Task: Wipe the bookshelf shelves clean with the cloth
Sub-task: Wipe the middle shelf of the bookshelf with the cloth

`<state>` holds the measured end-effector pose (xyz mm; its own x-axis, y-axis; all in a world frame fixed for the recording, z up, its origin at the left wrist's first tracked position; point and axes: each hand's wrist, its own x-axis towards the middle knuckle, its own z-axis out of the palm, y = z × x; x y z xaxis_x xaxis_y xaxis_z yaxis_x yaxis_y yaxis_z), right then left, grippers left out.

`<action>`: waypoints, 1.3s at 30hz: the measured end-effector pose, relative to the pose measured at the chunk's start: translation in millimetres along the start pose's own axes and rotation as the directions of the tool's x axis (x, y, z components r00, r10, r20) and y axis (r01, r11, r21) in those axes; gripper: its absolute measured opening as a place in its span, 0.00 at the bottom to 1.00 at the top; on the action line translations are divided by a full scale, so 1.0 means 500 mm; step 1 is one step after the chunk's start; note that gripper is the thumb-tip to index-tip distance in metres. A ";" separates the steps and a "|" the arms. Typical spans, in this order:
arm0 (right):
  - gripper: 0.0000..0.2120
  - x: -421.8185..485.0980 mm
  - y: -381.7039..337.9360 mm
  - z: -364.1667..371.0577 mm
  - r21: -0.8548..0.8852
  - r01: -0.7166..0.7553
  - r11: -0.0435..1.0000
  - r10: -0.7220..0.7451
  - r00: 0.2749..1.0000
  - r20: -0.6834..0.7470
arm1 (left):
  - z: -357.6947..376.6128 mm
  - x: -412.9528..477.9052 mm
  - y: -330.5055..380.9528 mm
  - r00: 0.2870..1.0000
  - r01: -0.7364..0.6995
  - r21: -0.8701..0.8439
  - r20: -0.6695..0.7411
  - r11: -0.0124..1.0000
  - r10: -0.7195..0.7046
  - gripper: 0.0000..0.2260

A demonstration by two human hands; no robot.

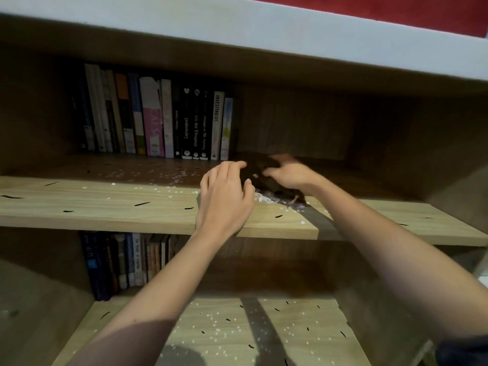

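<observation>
A wooden bookshelf fills the view, and its middle shelf is strewn with white crumbs and short dark streaks. A dark brown cloth lies bunched on that shelf to the right of the books. My right hand, blurred, grips the cloth from the right. My left hand rests with curled fingers on the cloth's left edge. A small heap of white crumbs sits at the cloth's front edge.
A row of upright books stands at the back left of the middle shelf. More books stand on the lower shelf, which also carries white crumbs and dark streaks. The top board overhangs above.
</observation>
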<state>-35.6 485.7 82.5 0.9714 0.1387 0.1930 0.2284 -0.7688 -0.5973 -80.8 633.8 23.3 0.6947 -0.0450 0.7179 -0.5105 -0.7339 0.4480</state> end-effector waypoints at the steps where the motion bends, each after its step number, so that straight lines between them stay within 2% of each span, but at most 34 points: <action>1: 0.08 -0.011 0.008 -0.021 0.011 -0.030 1.000 0.030 0.996 -0.085 | -0.001 -0.001 0.000 1.000 -0.011 -0.016 -0.012 1.000 0.010 0.16; 3: 0.12 -0.030 0.037 -0.064 -0.114 -0.135 0.984 0.105 0.966 -0.236 | -0.006 -0.004 0.001 0.998 -0.044 -0.073 -0.041 0.996 0.041 0.14; 6: 0.14 -0.066 0.094 -0.095 -0.373 -0.389 0.843 0.262 0.901 -0.347 | -0.028 -0.013 -0.002 0.996 -0.048 -0.202 -0.077 0.978 0.033 0.14; 8: 0.14 -0.085 0.106 -0.067 -0.375 -0.458 0.806 0.333 0.875 -0.353 | -0.051 -0.019 -0.015 0.997 -0.021 -0.210 -0.078 0.978 0.004 0.15; 10: 0.17 -0.087 0.083 -0.019 -0.383 -0.473 0.794 0.322 0.860 -0.396 | -0.081 -0.020 -0.038 0.996 -0.006 -0.162 -0.085 0.987 -0.008 0.14; 13: 0.20 -0.059 0.007 0.060 -0.377 -0.412 0.830 0.238 0.872 -0.428 | -0.132 -0.019 -0.081 0.993 0.020 -0.062 -0.115 0.998 -0.027 0.13; 17: 0.16 -0.021 -0.124 0.168 -0.354 -0.185 0.917 0.089 0.959 -0.270 | -0.200 -0.015 -0.156 0.981 0.137 0.012 -0.137 0.991 -0.134 0.13; 19: 0.12 -0.005 -0.172 0.187 -0.180 -0.095 0.979 0.064 0.984 -0.169 | -0.228 -0.010 -0.195 0.972 0.200 0.039 -0.132 0.979 -0.194 0.14; 21: 0.13 0.020 -0.193 0.171 -0.022 -0.062 0.998 0.058 0.989 -0.137 | -0.252 -0.002 -0.228 0.963 0.243 0.069 -0.134 0.968 -0.232 0.14; 23: 0.15 0.051 -0.180 0.128 -0.007 -0.079 0.997 0.076 0.975 -0.210 | -0.268 0.003 -0.254 0.959 0.261 0.096 -0.143 0.961 -0.246 0.14; 26: 0.15 0.109 -0.111 0.076 -0.122 -0.200 0.972 0.157 0.942 -0.297 | -0.274 0.001 -0.284 0.960 0.257 0.124 -0.150 0.958 -0.238 0.15; 29: 0.15 0.164 -0.039 0.085 -0.291 -0.319 0.902 0.252 0.936 -0.245 | -0.267 0.000 -0.297 0.954 0.268 0.092 -0.160 0.959 -0.252 0.17; 31: 0.16 0.195 -0.012 0.119 -0.369 -0.317 0.874 0.249 0.943 -0.220 | -0.264 0.001 -0.294 0.947 0.289 0.054 -0.160 0.956 -0.278 0.17; 34: 0.16 0.209 -0.062 0.176 -0.437 -0.173 0.883 0.125 0.983 -0.135 | -0.263 0.005 -0.300 0.941 0.308 0.065 -0.165 0.949 -0.294 0.18; 37: 0.10 0.160 -0.153 0.208 -0.351 0.041 0.935 -0.016 0.997 0.075 | -0.262 0.007 -0.306 0.947 0.306 0.109 -0.142 0.946 -0.290 0.19; 39: 0.09 0.124 -0.196 0.207 -0.230 0.146 0.962 -0.113 0.982 0.151 | -0.260 0.007 -0.306 0.953 0.294 0.143 -0.121 0.945 -0.278 0.20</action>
<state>9.2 634.0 72.5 0.9381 0.3171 0.1398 0.3465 -0.8631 -0.3673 -66.0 834.1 26.5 0.7425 0.2435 0.6240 -0.2057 -0.8037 0.5584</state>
